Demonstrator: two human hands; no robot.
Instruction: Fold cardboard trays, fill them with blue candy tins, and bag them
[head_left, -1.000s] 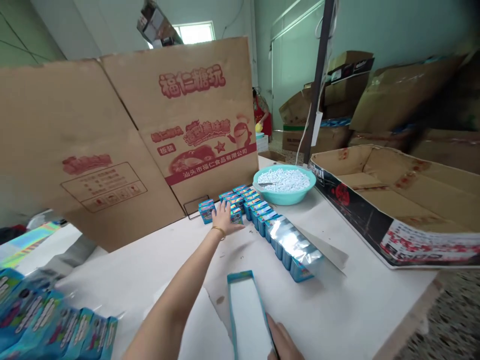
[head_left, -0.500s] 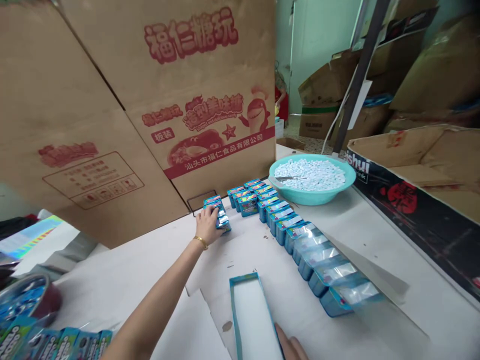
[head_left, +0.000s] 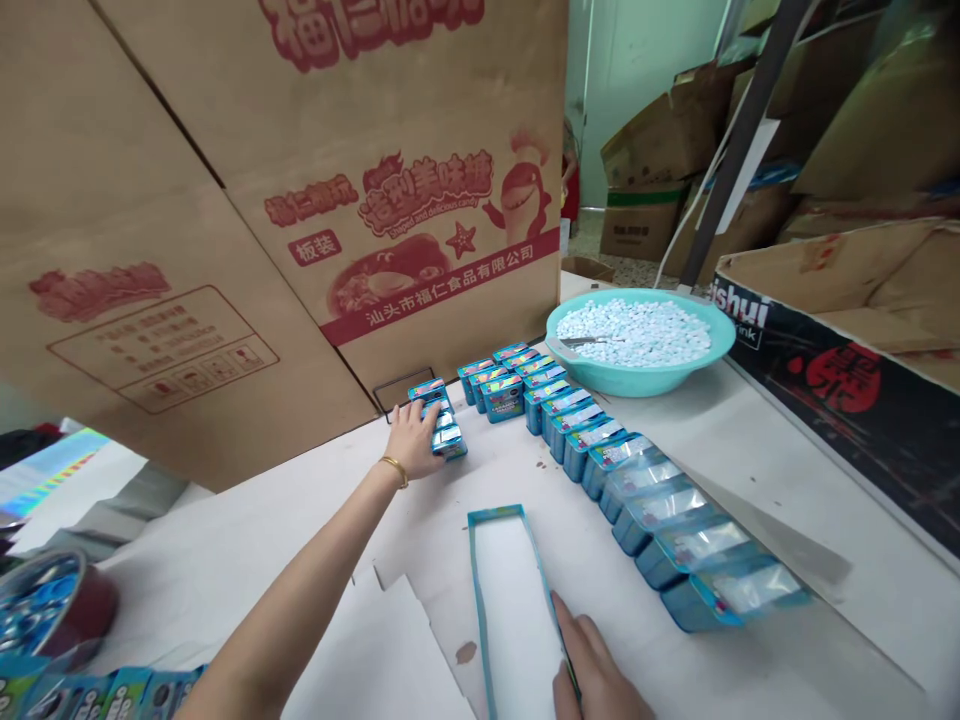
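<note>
My left hand (head_left: 415,440), with a gold bracelet at the wrist, reaches out over a short row of small blue candy packs (head_left: 448,437). Its fingers are curled around them, and the packs stand on the white table by the big carton. Close to me lies a long, shallow open box (head_left: 514,600) with blue edges and a white inside. My right hand (head_left: 592,660) grips its right side wall, thumb and fingers on either side. Beyond the box, a long curved row of blue candy packs (head_left: 577,435) runs from the middle toward the right.
A turquoise basin (head_left: 645,378) of pale candies with a scoop stands behind the row. A large brown carton (head_left: 442,330) walls off the back left. On the right is a black open carton (head_left: 832,400). A dark red bowl (head_left: 90,605) of blue wrapped pieces sits at left.
My right hand has come further into view and now grips the open box's side. The left hand stays on the packs. The whole view has shifted slightly.
</note>
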